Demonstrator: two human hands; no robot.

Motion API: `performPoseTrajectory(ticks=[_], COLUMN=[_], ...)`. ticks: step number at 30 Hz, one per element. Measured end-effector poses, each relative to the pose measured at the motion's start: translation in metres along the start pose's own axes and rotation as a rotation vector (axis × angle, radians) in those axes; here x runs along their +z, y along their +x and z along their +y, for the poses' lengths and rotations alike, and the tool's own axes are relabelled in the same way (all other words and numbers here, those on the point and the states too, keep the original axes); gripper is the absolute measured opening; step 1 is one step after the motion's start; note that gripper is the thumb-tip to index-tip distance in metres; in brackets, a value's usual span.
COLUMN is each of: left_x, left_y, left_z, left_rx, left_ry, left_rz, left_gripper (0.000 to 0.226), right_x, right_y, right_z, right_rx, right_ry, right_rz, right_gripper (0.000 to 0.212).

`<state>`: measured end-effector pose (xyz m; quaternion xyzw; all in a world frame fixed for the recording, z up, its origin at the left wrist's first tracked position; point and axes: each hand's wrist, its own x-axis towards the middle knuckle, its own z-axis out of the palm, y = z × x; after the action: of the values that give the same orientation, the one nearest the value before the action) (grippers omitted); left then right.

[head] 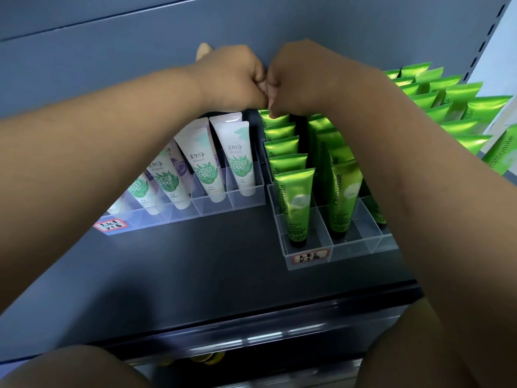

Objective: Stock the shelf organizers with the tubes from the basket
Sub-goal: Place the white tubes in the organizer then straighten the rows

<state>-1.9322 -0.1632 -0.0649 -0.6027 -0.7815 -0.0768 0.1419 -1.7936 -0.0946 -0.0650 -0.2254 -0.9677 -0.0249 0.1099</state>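
My left hand [232,77] and my right hand [299,79] are both closed, and their knuckles touch at the back of the shelf. My right hand's fingertips pinch the top of the rearmost green Chamomile tube [275,119] in the left column of the clear right organizer [307,260]. A pale beige tip [202,50] sticks out beyond my left fist; I cannot tell whether the hand holds it. White Maxam tubes [240,158] stand in the clear left organizer [246,203]. The basket is out of view.
More green tubes [447,107] stand in rows at the far right, partly behind my right forearm. The dark shelf board [195,261] lies bare in front of the organizers. The grey back wall [140,51] is close behind my hands. Handwritten labels [310,257] mark the organizer fronts.
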Motion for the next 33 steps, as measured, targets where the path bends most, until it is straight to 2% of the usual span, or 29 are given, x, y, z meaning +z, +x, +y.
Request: performPoseTrajectory(ticks=[4, 7, 13, 18, 23, 28, 33], left_x=[0.003, 0.003, 0.002, 0.001, -0.002, -0.002, -0.001], left_y=[0.002, 0.003, 0.0, -0.004, -0.008, -0.011, -0.012], left_z=[0.0, 0.0, 0.001, 0.001, 0.002, 0.002, 0.001], left_rx=[0.004, 0.011, 0.004, 0.006, -0.008, -0.002, 0.02], left_ry=[0.016, 0.04, 0.015, -0.001, 0.016, 0.028, -0.006], left_rz=[0.002, 0.007, 0.004, 0.003, -0.015, -0.023, -0.011], left_gripper=[0.026, 0.026, 0.02, 0.016, 0.007, 0.02, 0.006], right_x=[0.001, 0.001, 0.001, 0.0, -0.003, -0.003, 0.001], right_y=[0.001, 0.002, 0.002, 0.001, -0.003, -0.006, -0.003], right_z=[-0.001, -0.002, -0.001, -0.001, -0.004, -0.006, -0.006], right_rx=[0.032, 0.028, 0.031, 0.037, 0.035, 0.032, 0.047], right_ry=[0.02, 0.009, 0.034, 0.063, 0.056, 0.097, 0.104], right_rz=[-0.023, -0.026, -0.03, -0.045, -0.042, -0.044, -0.022], right_gripper=[0.018, 0.015, 0.013, 0.019, 0.014, 0.019, 0.016])
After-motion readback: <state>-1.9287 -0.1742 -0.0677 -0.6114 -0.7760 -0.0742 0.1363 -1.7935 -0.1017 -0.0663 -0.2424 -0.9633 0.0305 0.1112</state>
